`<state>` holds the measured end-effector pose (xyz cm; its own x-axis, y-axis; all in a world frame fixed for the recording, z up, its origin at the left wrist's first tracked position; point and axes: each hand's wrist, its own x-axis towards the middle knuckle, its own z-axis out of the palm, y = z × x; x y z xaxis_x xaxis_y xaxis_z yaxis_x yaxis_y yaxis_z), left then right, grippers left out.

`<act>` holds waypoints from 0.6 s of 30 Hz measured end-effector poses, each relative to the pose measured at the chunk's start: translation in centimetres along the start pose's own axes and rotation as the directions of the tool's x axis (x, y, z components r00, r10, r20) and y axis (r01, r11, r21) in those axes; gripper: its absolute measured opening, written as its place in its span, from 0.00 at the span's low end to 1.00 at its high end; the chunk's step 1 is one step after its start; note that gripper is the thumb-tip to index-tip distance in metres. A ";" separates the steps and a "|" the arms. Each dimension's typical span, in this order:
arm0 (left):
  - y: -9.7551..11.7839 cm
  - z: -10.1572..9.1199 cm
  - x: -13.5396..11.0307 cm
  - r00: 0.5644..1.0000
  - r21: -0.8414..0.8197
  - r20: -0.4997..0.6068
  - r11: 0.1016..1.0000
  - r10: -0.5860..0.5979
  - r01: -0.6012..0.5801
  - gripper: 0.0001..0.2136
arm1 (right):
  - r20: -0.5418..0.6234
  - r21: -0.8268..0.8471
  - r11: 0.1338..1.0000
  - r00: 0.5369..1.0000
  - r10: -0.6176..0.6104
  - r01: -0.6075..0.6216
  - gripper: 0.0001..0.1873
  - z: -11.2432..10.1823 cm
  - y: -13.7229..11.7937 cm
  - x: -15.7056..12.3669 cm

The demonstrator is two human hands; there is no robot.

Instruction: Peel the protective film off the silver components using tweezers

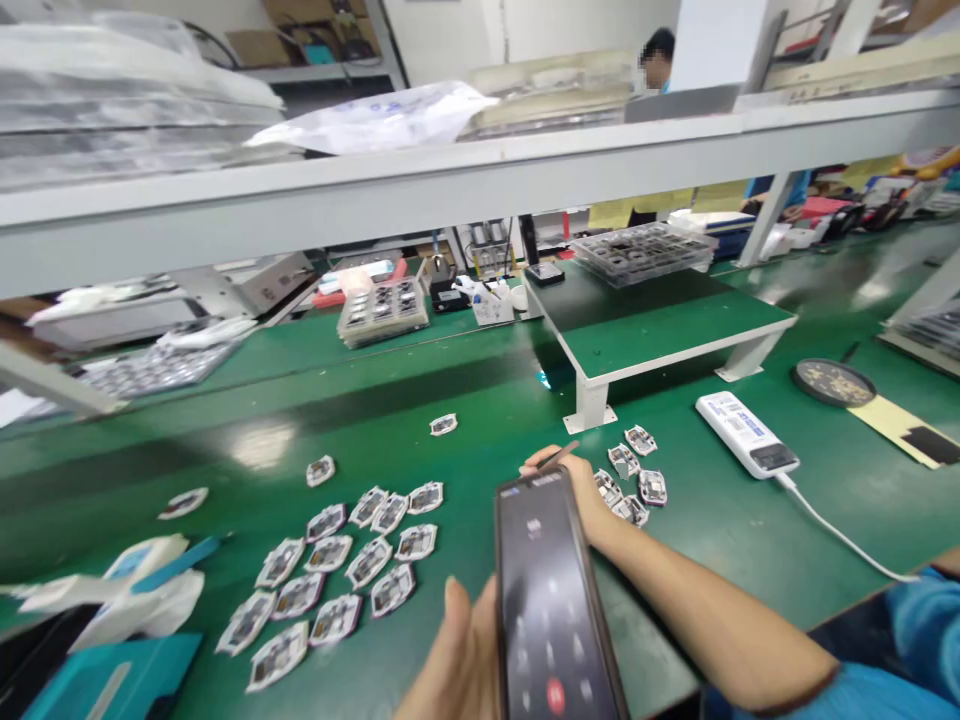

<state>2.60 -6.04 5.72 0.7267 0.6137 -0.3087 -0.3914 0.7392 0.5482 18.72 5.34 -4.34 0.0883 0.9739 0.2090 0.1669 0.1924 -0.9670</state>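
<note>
- Seen from the head camera, looking down over the person's own arms at a long green workbench (247, 440).
- The left hand (454, 655) wraps a phone (547, 600) from below, with the thumb up along its left edge: a firm, closed grip. The dark screen shows a round red button (555, 695).
- The right hand (577, 490) sits just behind the phone's top end, fingers narrowed on a thin dark stick (559, 456). Its tip is partly out of clear view, and what the stick is can't be told from here.
- The phone is held over the bench, between two groups of small white-edged electronic pieces. The larger group (322, 570) lies to the left, the smaller (630, 480) just beyond the right hand.
- Keeping the thumb on the phone's edge looks like good handling: the screen stays uncovered and the hold stays steady.
- A white power bank (746, 435) lies to the right, its white cable (840, 535) running toward the lower right.
- Further off are a raised green shelf (660, 330) bearing a stack of clear trays (641, 252), a round dark dish (832, 382), and a grey overhead rack (450, 180) with plastic bags on it.
</note>
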 end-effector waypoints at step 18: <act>0.6 -2.3 1.6 0.741 0.287 -0.426 0.854 0.520 -0.434 0.16 | 0.042 -0.021 1.000 0.999 -0.008 0.009 0.14 0.2 0.2 -0.2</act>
<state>2.23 -4.03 3.77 0.0944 0.9570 -0.2743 -0.4875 0.2846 0.8254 18.54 5.25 -4.62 0.0453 0.9766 0.2103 0.1884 0.1984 -0.9618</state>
